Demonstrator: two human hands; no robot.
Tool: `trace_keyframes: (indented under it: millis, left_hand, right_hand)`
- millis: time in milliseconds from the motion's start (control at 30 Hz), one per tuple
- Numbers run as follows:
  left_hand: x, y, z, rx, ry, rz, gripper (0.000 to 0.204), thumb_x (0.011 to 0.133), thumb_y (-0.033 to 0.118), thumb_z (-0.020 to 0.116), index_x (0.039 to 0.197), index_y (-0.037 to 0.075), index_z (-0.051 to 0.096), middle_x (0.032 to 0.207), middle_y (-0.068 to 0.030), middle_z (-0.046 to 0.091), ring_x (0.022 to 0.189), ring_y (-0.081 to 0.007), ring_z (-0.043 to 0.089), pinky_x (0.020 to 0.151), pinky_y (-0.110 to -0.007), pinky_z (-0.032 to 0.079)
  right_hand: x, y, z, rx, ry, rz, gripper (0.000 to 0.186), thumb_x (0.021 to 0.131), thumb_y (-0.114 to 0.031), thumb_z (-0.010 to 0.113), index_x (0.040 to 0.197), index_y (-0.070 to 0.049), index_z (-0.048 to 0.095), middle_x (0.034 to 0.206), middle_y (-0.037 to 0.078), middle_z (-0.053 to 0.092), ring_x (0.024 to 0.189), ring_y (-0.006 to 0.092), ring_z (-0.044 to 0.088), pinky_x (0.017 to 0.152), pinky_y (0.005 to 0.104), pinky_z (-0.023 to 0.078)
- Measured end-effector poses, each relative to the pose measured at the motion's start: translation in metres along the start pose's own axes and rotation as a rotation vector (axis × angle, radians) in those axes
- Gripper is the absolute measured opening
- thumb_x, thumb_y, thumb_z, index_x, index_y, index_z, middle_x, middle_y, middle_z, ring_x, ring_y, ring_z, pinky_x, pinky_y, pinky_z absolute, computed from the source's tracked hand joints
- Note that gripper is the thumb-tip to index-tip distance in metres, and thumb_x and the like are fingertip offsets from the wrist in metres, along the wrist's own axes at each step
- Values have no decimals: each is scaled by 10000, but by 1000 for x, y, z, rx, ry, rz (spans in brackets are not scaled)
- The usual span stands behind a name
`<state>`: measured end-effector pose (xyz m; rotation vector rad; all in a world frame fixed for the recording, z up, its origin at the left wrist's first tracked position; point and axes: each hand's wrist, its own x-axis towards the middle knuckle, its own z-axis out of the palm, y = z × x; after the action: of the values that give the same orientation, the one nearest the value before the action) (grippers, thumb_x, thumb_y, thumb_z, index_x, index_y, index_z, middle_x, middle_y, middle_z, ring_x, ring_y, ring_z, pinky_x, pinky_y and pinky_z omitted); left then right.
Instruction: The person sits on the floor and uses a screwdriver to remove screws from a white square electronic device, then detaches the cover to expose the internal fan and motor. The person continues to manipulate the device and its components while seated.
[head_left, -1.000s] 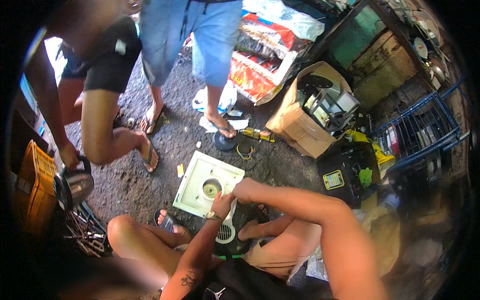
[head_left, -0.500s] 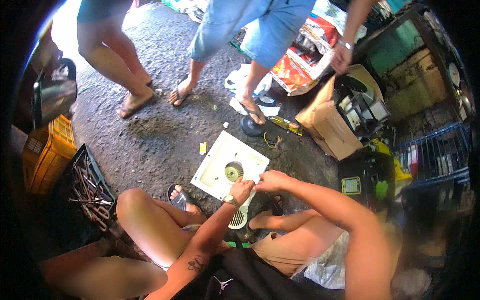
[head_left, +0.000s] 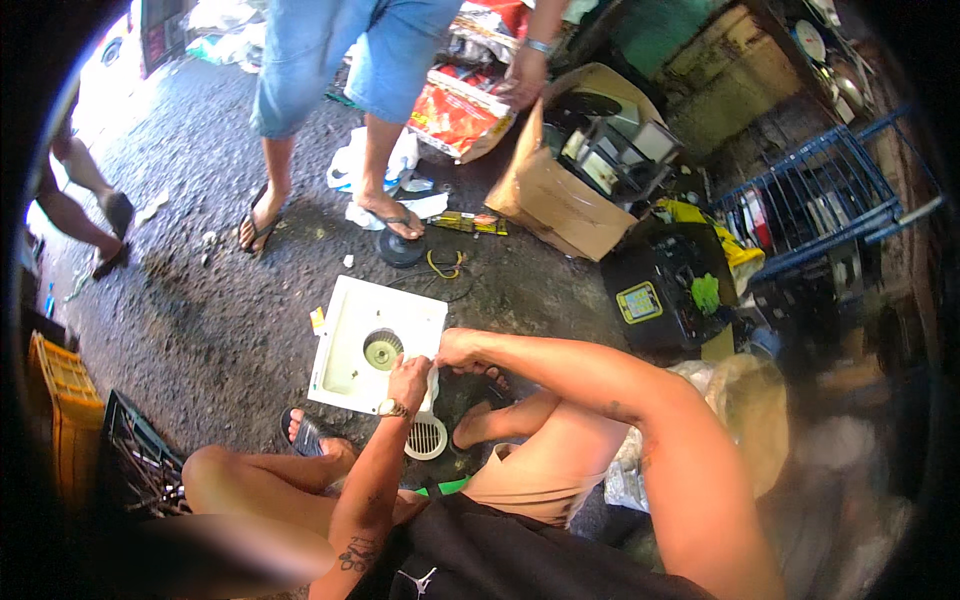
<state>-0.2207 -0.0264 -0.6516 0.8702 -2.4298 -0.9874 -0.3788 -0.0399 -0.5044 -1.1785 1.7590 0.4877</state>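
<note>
A white square plastic housing with a round blower wheel set in it lies on the ground before me. At its near right corner my left hand, with a watch on the wrist, is closed on a white plastic part. This part reaches down toward a round white grille; whether they are joined is unclear. My right hand is closed at the same corner, touching or almost touching the left. What its fingers pinch is too small to make out.
A co-worker in blue shorts stands ahead, one sandal by a black round base. A cardboard box of parts, a blue wire rack and a black case are on the right. A yellow crate stands left.
My view has turned right, so the scene sits further left. Another person's legs have stepped away to the left. Both my hands stay at the housing's corner.
</note>
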Motion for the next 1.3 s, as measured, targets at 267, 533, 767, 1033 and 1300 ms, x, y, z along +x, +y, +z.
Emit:
trace_keyframes:
  millis: [267,533,767,1033,1300]
  left_hand:
    - [-3,-11,-17,63,148,134,75,913,130,622,951,81,665,835,-153,706,822,-389,682,863,-537,513]
    - [-8,-38,-11,57,117,138,164,928,158,647,1067,74,667,910,-155,704,839,-398,691,807,-510,555]
    - [-6,-36,-12,-18,162,149,142,903,157,664,1020,77,669,894,-137,677,827,-384,670,715,-499,544]
    - [-1,-22,-28,36,166,73,99,874,154,698,901,74,648,859,-135,646,789,-385,678,673,-499,546]
    - [-13,-21,-35,49,128,148,93,908,141,664,989,97,673,887,-119,710,795,-370,686,775,-498,557]
  right_hand:
    - [-52,-22,-6,-608,213,-377,256,840,-171,685,1029,-43,803,1045,198,771,1036,349,748,879,486,590]
    - [-42,-17,22,-555,542,-596,249,947,-236,608,996,-38,751,953,209,723,930,413,734,821,540,587]
    - [-55,-29,8,-425,333,-391,208,970,-208,554,1085,-72,661,1129,198,665,1039,403,692,838,565,538]
    - [-83,-29,16,-242,601,-488,235,970,-239,625,1162,-104,616,915,213,723,826,418,730,711,535,572]
    - [-72,-23,25,-359,632,-531,337,907,-215,674,1214,-97,599,1115,272,652,876,440,729,707,544,580]
